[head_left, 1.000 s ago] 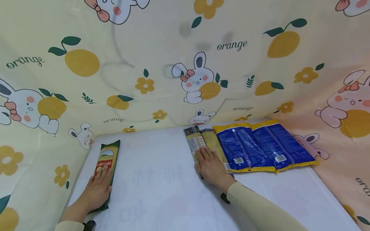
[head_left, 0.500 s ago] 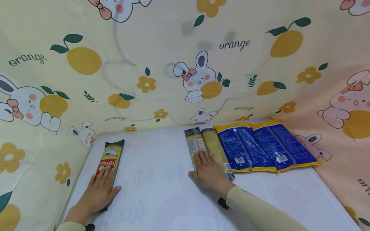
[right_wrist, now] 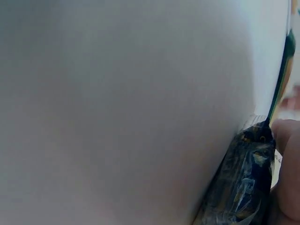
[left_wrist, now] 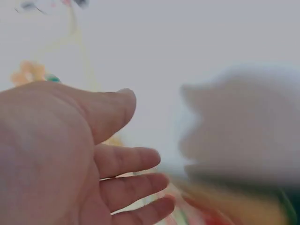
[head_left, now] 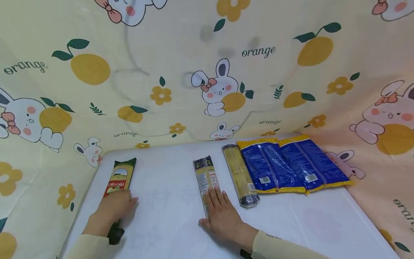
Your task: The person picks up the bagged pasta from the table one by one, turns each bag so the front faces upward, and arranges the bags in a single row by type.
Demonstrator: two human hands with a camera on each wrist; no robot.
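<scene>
At the left of the table lies a green and yellow Olivoilà pasta packet (head_left: 121, 176). My left hand (head_left: 113, 205) is over its lower half and hides that part. In the left wrist view, the fingers (left_wrist: 133, 185) are spread and hold nothing. My right hand (head_left: 223, 217) rests on a slim clear packet of spaghetti (head_left: 204, 176), its fingers straight along the top and the thumb out to the left. The packet's dark crinkled end (right_wrist: 239, 187) shows in the right wrist view. Just right of it lies a second spaghetti packet (head_left: 239, 172), untouched.
Two blue and yellow bags (head_left: 268, 165) lie side by side at the back right of the white table (head_left: 168, 201). A patterned cloth (head_left: 174, 64) rises behind the table and along both sides.
My right hand has moved left and towards me, and the spaghetti packet under it has slid away from the second one. My left hand has changed its pose over the pasta packet.
</scene>
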